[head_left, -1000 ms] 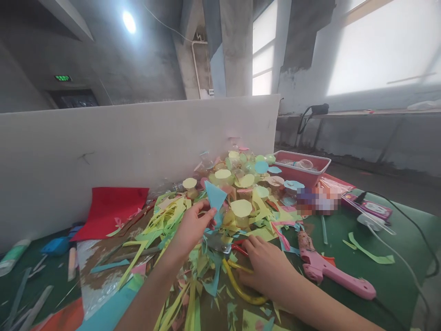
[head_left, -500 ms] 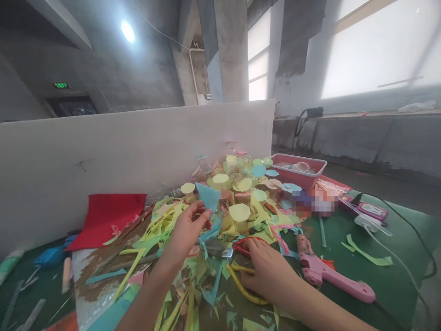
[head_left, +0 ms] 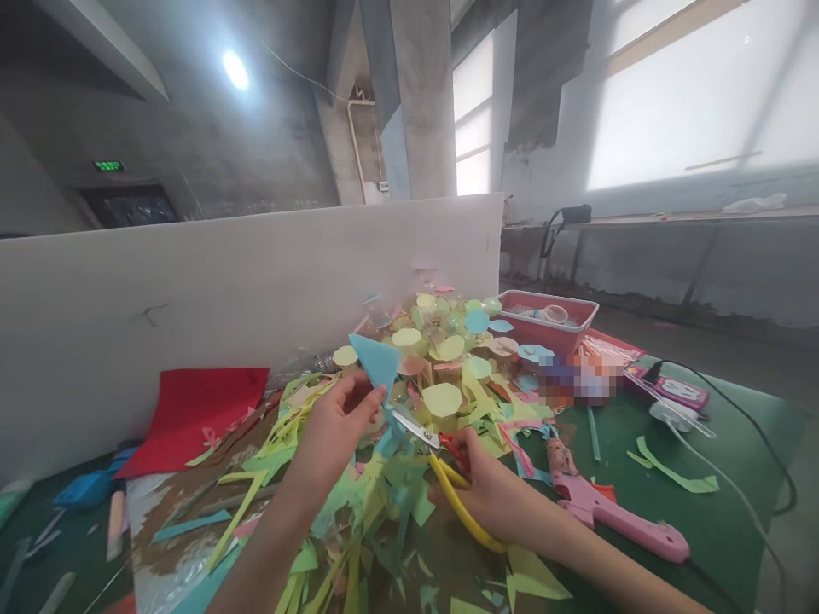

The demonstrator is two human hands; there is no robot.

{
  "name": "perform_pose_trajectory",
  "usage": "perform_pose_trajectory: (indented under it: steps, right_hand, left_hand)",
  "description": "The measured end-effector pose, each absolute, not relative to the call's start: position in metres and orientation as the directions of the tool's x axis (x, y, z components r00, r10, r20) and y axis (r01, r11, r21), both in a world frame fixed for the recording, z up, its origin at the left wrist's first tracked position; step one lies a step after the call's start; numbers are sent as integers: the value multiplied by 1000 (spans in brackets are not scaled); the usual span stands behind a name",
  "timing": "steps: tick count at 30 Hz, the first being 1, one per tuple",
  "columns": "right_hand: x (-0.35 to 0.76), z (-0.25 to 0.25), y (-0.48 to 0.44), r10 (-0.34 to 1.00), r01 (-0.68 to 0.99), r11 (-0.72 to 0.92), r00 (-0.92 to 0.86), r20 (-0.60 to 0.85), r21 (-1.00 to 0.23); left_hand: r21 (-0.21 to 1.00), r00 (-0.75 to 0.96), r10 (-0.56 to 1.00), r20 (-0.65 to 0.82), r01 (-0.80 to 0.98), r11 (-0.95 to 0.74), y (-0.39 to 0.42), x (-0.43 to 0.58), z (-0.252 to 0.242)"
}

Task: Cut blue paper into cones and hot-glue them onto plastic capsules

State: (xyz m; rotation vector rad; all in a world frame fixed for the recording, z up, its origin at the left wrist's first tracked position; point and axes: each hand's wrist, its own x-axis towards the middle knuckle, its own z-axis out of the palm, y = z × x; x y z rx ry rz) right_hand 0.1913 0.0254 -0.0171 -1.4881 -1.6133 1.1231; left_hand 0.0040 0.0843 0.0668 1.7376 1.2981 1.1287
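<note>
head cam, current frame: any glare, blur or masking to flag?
Head view: ceiling lamp blown out, bright patch at upper right nearly white; head view: upper left corner dim; head view: pixelated block hides detail right of the paper pile; head view: blue paper and scissors readable, slightly soft.

Blue paper [head_left: 379, 365] is pinched by the left hand [head_left: 336, 426]; scissors [head_left: 430, 438] are held in the right hand [head_left: 492, 488]. Scraps [head_left: 368, 490] are strewn below both.
</note>
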Motion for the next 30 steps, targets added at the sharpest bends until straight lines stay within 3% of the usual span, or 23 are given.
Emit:
perform_pose_trajectory:
  steps: [4,15,23,30]
  right_hand:
    - [196,-12,25,975,328,-4,-209,-76,-945]
    - [192,-11,25,978,312,50,-206,-16,-949]
    - [190,-13,27,999,499,-44,44,-26,-865]
    - [194,-22,33,985,620,15,125,117,-784]
  left_hand:
    - [887,86,953,291,350,-303,80,0,72]
    - [872,79,953,293,386,-301,82,-1,73]
    - [884,145,964,223,387,-263,85,1,63]
    - [894,297,948,112,387,-227,79,9,60]
